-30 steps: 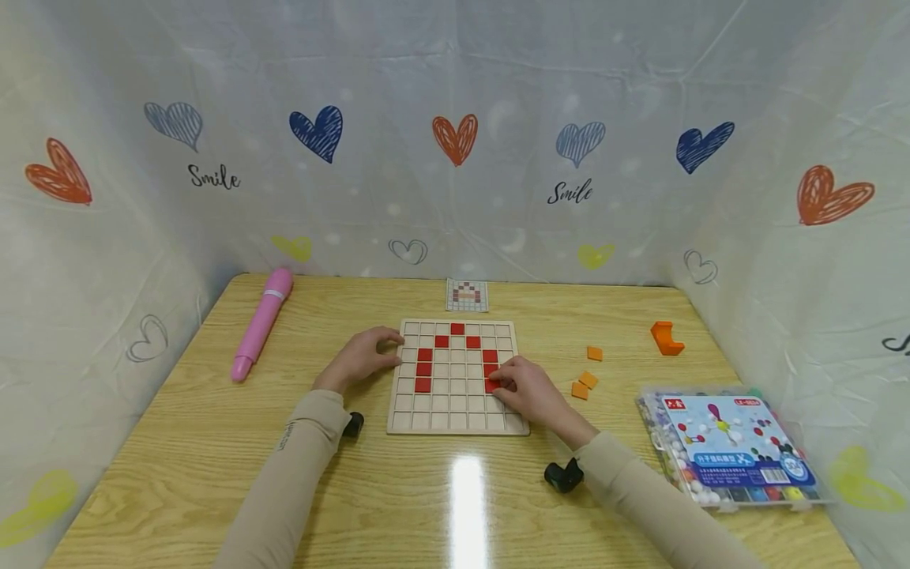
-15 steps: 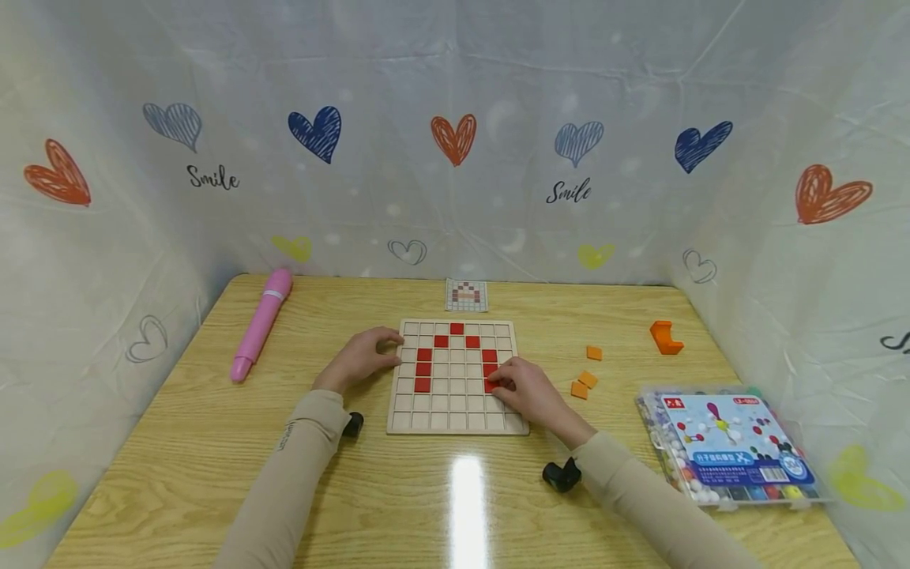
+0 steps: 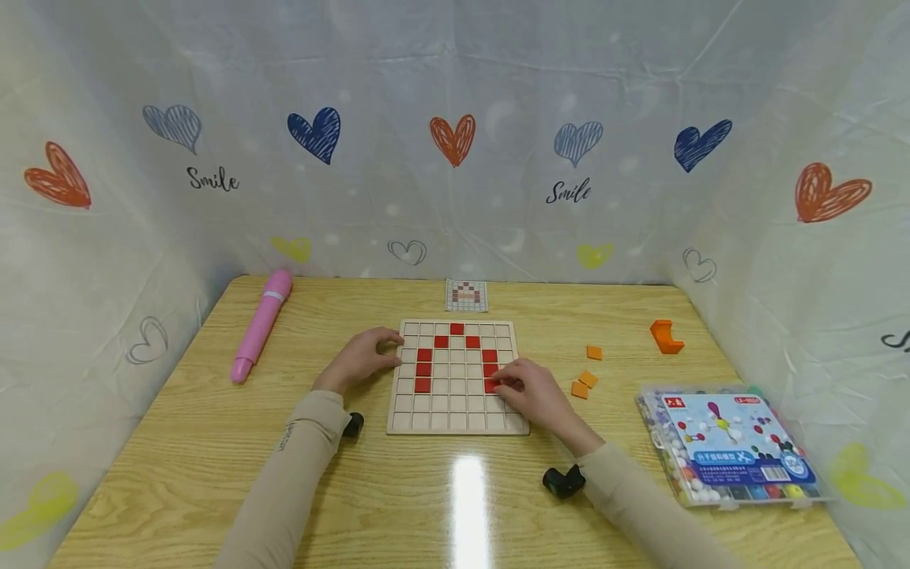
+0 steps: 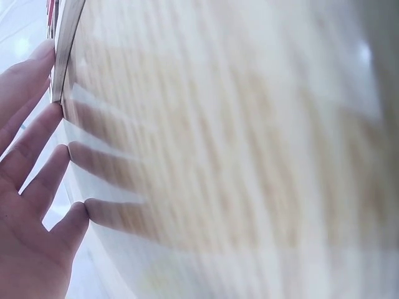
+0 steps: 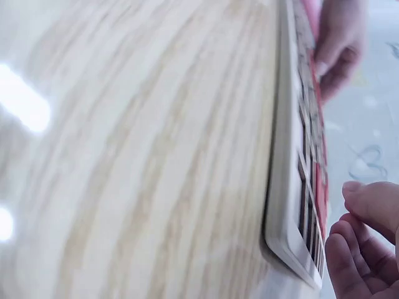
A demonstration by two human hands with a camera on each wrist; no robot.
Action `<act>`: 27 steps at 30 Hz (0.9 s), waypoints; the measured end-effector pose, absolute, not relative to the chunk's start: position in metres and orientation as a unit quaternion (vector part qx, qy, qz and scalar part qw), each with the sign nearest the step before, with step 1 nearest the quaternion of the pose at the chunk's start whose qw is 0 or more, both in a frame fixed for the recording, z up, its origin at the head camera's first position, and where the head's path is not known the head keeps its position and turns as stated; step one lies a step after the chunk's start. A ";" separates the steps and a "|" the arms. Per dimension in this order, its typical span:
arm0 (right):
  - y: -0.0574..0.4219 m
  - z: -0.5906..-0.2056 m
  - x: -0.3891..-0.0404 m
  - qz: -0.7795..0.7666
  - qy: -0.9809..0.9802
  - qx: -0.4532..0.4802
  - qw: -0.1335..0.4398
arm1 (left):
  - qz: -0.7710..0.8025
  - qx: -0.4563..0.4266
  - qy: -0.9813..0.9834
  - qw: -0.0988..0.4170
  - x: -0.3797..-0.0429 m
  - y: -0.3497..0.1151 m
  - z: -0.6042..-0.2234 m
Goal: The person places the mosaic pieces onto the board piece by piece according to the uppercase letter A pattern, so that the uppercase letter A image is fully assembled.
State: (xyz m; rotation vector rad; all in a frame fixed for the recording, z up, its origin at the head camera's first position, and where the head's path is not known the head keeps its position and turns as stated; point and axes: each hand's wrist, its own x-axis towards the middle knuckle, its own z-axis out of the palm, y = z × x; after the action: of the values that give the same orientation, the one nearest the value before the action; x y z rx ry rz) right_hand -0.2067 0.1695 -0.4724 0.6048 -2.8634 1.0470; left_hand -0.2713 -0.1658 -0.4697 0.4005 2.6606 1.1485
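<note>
A pale wooden grid board (image 3: 457, 424) lies on the table, with several red tiles (image 3: 423, 369) in its cells forming an arch. My left hand (image 3: 359, 358) is at the board's left edge, fingers extended. In the left wrist view its fingertips (image 4: 55, 113) touch the board's edge and the tabletop. My right hand (image 3: 533, 389) is over the board's right side, fingertips close to the lowest red tile (image 3: 490, 386) of the right column. In the right wrist view its fingers (image 5: 344, 265) are loosely bent, just off the board, with nothing visible between them.
Three orange tiles (image 3: 594, 353) lie right of the board. Behind it is a small pattern card (image 3: 467, 295). An orange plastic piece (image 3: 666, 337) and a clear box of coloured beads (image 3: 732, 442) are at the right. A pink stick-like object (image 3: 263, 324) lies at the left.
My right hand has shifted slightly right, its fingertips drawing back a little so more of the lowest red tile shows. The left hand has stayed at the board's edge.
</note>
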 end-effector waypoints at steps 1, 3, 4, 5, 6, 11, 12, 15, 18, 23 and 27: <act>0.173 -0.472 -0.206 0.345 -0.920 0.186 0.020 | 0.391 0.136 0.904 0.108 -0.271 -0.166 -0.470; 0.180 -0.472 -0.203 0.364 -0.917 0.160 0.024 | 0.393 0.135 0.903 0.109 -0.271 -0.166 -0.470; 0.185 -0.473 -0.203 0.373 -0.916 0.145 0.025 | 0.393 0.134 0.903 0.109 -0.271 -0.166 -0.470; 0.191 -0.473 -0.202 0.380 -0.915 0.131 0.027 | 0.394 0.132 0.903 0.110 -0.271 -0.166 -0.470; 0.196 -0.474 -0.202 0.388 -0.914 0.117 0.030 | 0.394 0.131 0.903 0.110 -0.271 -0.166 -0.470; 0.224 -0.479 -0.196 0.407 -0.911 0.049 0.031 | 0.393 0.127 0.904 0.110 -0.272 -0.166 -0.471; 0.229 -0.480 -0.194 0.409 -0.911 0.039 0.032 | 0.393 0.128 0.904 0.110 -0.272 -0.166 -0.472; 0.243 -0.483 -0.188 0.405 -0.914 0.017 0.036 | 0.391 0.132 0.905 0.108 -0.272 -0.165 -0.472; 0.255 -0.485 -0.182 0.402 -0.915 -0.004 0.042 | 0.393 0.132 0.903 0.110 -0.271 -0.165 -0.471; 0.270 -0.482 -0.175 0.413 -0.909 -0.034 0.041 | 0.392 0.131 0.904 0.111 -0.271 -0.165 -0.472; 0.277 -0.477 -0.170 0.401 -0.914 -0.052 0.035 | 0.385 0.132 0.907 0.110 -0.272 -0.165 -0.472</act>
State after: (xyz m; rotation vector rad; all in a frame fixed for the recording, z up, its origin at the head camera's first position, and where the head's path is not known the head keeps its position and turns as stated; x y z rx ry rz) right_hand -0.1702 0.2767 -0.4769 -0.1603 -2.8089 1.2335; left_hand -0.2719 -0.1654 -0.4721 0.3886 2.6651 1.1329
